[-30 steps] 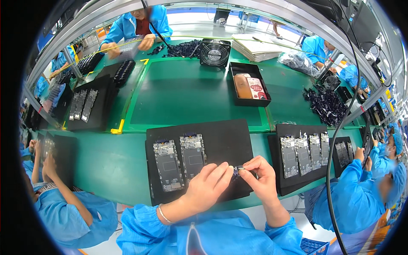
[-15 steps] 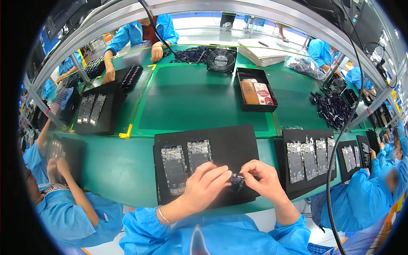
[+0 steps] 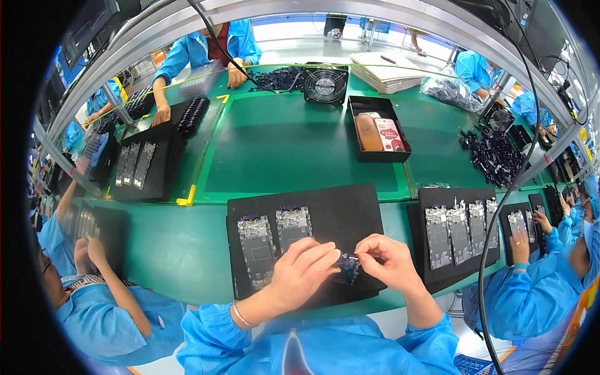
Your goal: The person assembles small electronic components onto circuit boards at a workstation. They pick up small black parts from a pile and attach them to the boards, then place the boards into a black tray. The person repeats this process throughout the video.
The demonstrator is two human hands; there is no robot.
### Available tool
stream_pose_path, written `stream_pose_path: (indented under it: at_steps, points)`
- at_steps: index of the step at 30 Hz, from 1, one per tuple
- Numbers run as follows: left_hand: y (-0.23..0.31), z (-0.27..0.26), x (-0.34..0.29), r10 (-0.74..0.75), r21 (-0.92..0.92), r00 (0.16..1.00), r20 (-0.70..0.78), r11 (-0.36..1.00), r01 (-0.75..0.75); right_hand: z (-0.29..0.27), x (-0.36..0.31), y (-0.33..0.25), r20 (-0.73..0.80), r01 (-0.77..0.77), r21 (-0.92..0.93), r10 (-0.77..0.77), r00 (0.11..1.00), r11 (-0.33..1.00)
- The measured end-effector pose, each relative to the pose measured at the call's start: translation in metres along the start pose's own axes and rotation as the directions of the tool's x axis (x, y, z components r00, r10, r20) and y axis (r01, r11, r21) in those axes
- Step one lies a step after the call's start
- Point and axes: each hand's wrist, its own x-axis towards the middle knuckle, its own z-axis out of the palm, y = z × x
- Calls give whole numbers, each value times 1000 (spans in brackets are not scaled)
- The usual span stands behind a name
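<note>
My left hand (image 3: 301, 270) is closed on a small dark circuit board (image 3: 349, 270), with its fingers covering much of it. Thumb and forefinger of my right hand (image 3: 386, 259) are pinched at the board's upper right edge, beside a small bright part; whatever lies between those fingertips is too small to make out. Both hands are over the lower right of a black mat (image 3: 340, 215). On that mat, left of my hands, lie two long circuit boards, one fully visible (image 3: 257, 247) and a second (image 3: 292, 223) partly hidden behind my left hand.
Right of my mat is another black mat with several circuit boards (image 3: 459, 234). Beyond are a black box (image 3: 378, 154) holding packets, a fan (image 3: 325, 85) and a pile of dark parts (image 3: 494, 156). A black cable (image 3: 484, 275) hangs at the right. Co-workers sit on both sides and opposite.
My hands keep nearly the same pose at the board. The co-worker on the right has raised a hand over the boards there. The view has shifted slightly.
</note>
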Motion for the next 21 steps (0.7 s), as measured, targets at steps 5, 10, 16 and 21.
stream_pose_path:
  at_steps: [5, 10, 16, 21]
  points:
    - [-4, 4, 5, 25, -40, 999, 46, 999, -24, -5, 14, 25, 50, -152, 287, 144, 988, 946]
    - [-19, 33, 43, -108, -41, 943, 315, 991, 127, -18, 27, 60, -306, -86, 329, 192, 933, 941]
    - [-69, 12, 23, -473, 341, 787, 395, 871, 353, -17, 6, 53, -467, -37, 192, 125, 875, 981]
    - [-78, -13, 6, -465, 133, 769, 439, 880, 456, 28, 21, 50, -283, -108, 201, 163, 945, 974]
